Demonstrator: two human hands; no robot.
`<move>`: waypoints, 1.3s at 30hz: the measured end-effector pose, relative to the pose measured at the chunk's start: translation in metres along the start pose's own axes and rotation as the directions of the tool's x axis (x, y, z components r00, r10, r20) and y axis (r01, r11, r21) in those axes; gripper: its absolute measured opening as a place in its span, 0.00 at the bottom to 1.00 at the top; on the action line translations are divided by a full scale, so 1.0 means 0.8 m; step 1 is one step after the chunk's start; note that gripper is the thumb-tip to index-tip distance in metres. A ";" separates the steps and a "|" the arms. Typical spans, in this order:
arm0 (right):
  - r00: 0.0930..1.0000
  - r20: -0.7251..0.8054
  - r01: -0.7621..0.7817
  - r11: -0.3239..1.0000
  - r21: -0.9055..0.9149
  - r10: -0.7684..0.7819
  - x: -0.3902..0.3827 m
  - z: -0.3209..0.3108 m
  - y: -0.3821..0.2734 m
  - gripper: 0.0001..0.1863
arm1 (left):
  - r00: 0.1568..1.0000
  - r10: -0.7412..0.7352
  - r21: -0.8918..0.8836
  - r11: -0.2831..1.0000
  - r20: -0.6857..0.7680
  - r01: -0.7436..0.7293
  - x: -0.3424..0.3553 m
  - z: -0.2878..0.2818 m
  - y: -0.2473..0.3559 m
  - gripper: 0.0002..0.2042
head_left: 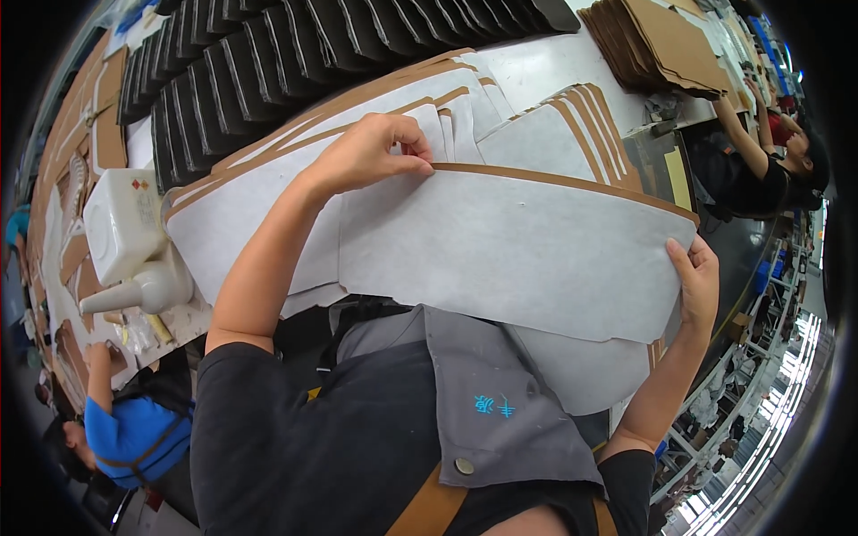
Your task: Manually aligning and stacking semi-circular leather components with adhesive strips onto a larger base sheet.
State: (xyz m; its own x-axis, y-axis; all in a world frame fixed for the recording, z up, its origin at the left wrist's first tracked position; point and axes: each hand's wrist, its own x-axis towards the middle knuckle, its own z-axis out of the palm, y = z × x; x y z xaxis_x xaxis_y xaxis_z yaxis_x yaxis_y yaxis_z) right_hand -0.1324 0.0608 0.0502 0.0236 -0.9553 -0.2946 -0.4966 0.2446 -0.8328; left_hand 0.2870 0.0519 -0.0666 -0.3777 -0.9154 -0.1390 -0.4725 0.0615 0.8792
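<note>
A long white panel with a brown strip along its far edge (pixel 509 250) is held up between my hands. My left hand (pixel 375 152) pinches the brown edge near the panel's left part, thumb and forefinger together. At the panel's right end, my right hand (pixel 695 279) grips the short side, thumb on the white face and fingers behind. Beneath and beyond it lie more white panels with brown edges (pixel 259 223), fanned over one another. A further group of such panels (pixel 550 134) spreads out behind the held one.
Rows of black folded pieces (pixel 259 80) line the table's far side. A white plastic jug (pixel 123 223) and a white spouted bottle (pixel 147 290) stand at left. Brown sheets (pixel 657 45) are stacked far right. Co-workers sit at left (pixel 143 438) and right (pixel 760 170).
</note>
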 end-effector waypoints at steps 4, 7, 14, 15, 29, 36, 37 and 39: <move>0.999 0.015 -0.029 1.000 0.012 0.029 0.003 -0.003 0.009 0.15 | 0.996 -0.044 -0.142 0.988 0.071 0.054 -0.006 -0.003 -0.008 0.07; 0.998 0.013 -0.060 0.998 0.025 0.059 0.003 -0.005 0.013 0.15 | 0.989 -0.074 -0.230 0.968 0.129 0.102 -0.008 -0.006 -0.010 0.09; 0.997 0.028 -0.075 0.993 0.091 0.073 0.003 -0.002 0.011 0.15 | 0.998 -0.046 -0.266 0.962 0.037 0.055 -0.009 0.004 0.000 0.08; 0.997 0.033 -0.078 0.992 0.100 0.075 0.003 -0.001 0.011 0.15 | 0.996 -0.085 -0.233 0.969 0.014 0.086 -0.010 0.005 0.003 0.07; 0.919 0.347 0.240 0.963 -0.124 -0.185 0.022 0.114 -0.109 0.11 | 0.839 -0.257 -0.072 0.964 -0.480 0.254 -0.228 -0.099 0.074 0.06; 0.842 0.392 0.466 0.866 -0.183 -0.371 0.080 0.232 -0.114 0.13 | 0.755 -0.422 0.273 0.751 -0.502 0.602 -0.226 -0.150 -0.027 0.10; 0.853 0.335 0.487 0.843 -0.228 -0.401 0.076 0.222 -0.117 0.12 | 0.782 -0.244 0.386 0.761 -0.574 0.521 -0.215 -0.140 -0.034 0.11; 0.887 0.280 0.431 0.877 -0.213 -0.368 0.067 0.198 -0.110 0.11 | 0.801 -0.196 0.303 0.854 -0.566 0.423 -0.180 -0.126 -0.033 0.13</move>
State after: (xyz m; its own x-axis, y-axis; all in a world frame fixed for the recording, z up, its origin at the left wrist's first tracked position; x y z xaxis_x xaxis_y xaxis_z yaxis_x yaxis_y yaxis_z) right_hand 0.0500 0.0145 0.0334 0.4463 -0.8907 -0.0862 -0.6103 -0.2325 -0.7572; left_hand 0.4341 0.1422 -0.0239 0.2409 -0.9702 -0.0259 -0.8046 -0.2145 0.5537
